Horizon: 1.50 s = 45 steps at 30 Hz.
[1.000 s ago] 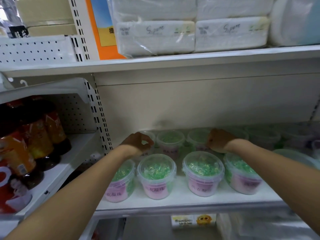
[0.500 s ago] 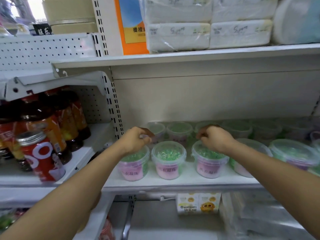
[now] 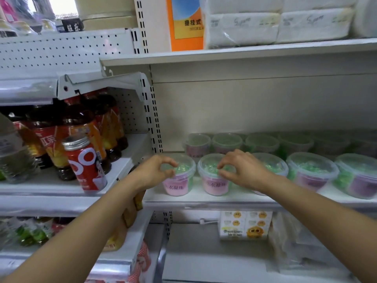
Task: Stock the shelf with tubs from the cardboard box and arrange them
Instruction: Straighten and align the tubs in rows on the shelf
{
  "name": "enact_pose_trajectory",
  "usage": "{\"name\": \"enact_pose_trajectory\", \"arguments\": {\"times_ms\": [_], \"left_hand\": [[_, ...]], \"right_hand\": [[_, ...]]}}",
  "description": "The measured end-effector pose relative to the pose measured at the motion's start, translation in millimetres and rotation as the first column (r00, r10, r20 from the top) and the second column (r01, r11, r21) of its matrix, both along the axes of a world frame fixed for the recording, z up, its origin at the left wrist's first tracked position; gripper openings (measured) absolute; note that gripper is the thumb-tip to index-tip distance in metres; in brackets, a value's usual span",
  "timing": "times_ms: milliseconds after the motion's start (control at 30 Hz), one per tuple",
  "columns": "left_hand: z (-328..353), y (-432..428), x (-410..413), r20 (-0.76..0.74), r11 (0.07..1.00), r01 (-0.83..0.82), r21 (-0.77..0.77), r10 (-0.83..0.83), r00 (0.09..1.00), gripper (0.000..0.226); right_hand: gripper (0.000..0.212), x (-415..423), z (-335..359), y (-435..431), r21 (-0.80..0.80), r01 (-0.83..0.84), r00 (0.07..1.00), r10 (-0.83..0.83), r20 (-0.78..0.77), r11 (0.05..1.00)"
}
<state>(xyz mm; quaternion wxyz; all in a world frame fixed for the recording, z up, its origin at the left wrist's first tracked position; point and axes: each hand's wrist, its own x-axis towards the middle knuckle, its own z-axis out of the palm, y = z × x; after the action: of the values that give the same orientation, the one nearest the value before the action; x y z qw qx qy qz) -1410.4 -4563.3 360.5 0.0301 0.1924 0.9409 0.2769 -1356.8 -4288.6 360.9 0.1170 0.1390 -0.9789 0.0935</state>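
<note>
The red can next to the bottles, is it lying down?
No, the red can stands upright on its base beside the bottles.

I note dark drink bottles at left, a red can before them; wrapped tissue packs and an orange carton above; cartoon-printed boxes below.

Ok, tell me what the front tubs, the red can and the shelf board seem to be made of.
The front tubs: clear, frosted plastic; green beads show through lid and wall. The red can: likely metal, with a dull silvery ribbed top and glossy printed body. The shelf board: probably painted metal, smooth glossy white.
</note>
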Motion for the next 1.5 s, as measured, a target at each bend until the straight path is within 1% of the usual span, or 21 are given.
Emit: {"name": "enact_pose_trajectory", "arguments": {"times_ms": [100, 167, 267, 400, 533, 800, 933, 1033, 1133, 1200, 1267, 1333, 1400, 1500], "left_hand": [[-5.2, -2.5, 3.7, 0.029, 1.000, -0.016, -0.023, 0.017, 0.999, 0.031], [-5.3, 1.5, 4.9, 0.020, 0.999, -0.039, -0.010, 0.039, 0.999, 0.033], [-5.8, 10.9, 5.9, 0.002, 0.998, -0.071, -0.003, 0.071, 0.998, 0.033], [-6.6, 24.8, 4.7, -0.019, 0.996, -0.091, 0.017, 0.091, 0.996, 0.032], [-5.3, 40.6, 1.9, -0.039, 0.995, -0.095, 0.021, 0.096, 0.995, 0.031], [0.9, 57.2, 3.4, -0.083, 0.999, -0.051, -0.007, 0.051, 0.995, 0.031], [2.6, 59.6, 4.8, -0.066, 0.999, -0.032, -0.011, 0.031, 0.997, 0.032], [2.9, 60.8, 5.8, -0.056, 0.999, -0.026, -0.018, 0.025, 0.998, 0.032], [-0.2, 64.5, 5.4, -0.055, 0.999, -0.031, -0.033, 0.030, 0.998, 0.035], [-4.9, 71.3, 5.8, -0.071, 0.998, -0.047, -0.042, 0.044, 0.997, 0.040], [-9.6, 82.9, 9.2, -0.124, 0.997, -0.057, -0.059, 0.049, 0.991, 0.046], [-12.7, 99.4, 16.2, -0.190, 0.998, -0.026, -0.058, 0.015, 0.982, 0.049], [-15.4, 116.6, 21.9, -0.250, 0.998, 0.018, -0.052, -0.031, 0.968, 0.050], [-17.7, 136.9, 27.3, -0.257, 0.996, 0.003, -0.085, -0.025, 0.966, 0.054]], "right_hand": [[0.038, 3.0, -3.1, -5.0, 0.055, -0.007, 1.000, 0.006, 0.006, 0.998], [0.035, 3.4, -3.4, -7.0, 0.099, 0.014, 1.000, -0.013, -0.013, 0.995], [0.026, 4.5, 1.3, -6.5, 0.115, 0.058, 0.998, -0.053, -0.043, 0.992], [0.019, 6.0, 6.4, -0.6, 0.175, 0.109, 0.993, -0.098, -0.070, 0.979], [0.016, 4.9, 6.4, 7.3, 0.162, 0.159, 0.986, -0.149, -0.075, 0.974], [0.010, -2.5, 2.1, 25.6, 0.162, 0.190, 0.982, -0.186, -0.039, 0.968], [0.017, -3.5, 1.7, 30.5, 0.145, 0.189, 0.982, -0.188, -0.018, 0.971], [0.033, 2.4, 0.0, 31.1, 0.103, 0.167, 0.985, -0.170, 0.026, 0.981], [0.045, 13.1, -3.9, 41.7, 0.081, 0.162, 0.987, -0.163, 0.007, 0.984], [0.046, 21.5, -6.9, 57.0, 0.094, 0.205, 0.979, -0.205, -0.011, 0.974], [0.048, 32.3, -9.2, 74.3, 0.114, 0.266, 0.964, -0.264, -0.034, 0.957], [0.053, 42.5, -11.4, 90.9, 0.142, 0.293, 0.956, -0.293, -0.022, 0.946], [0.053, 49.2, -13.0, 102.5, 0.158, 0.281, 0.959, -0.284, -0.005, 0.947], [0.043, 48.9, -13.8, 112.6, 0.229, 0.249, 0.968, -0.238, -0.076, 0.941]]}}
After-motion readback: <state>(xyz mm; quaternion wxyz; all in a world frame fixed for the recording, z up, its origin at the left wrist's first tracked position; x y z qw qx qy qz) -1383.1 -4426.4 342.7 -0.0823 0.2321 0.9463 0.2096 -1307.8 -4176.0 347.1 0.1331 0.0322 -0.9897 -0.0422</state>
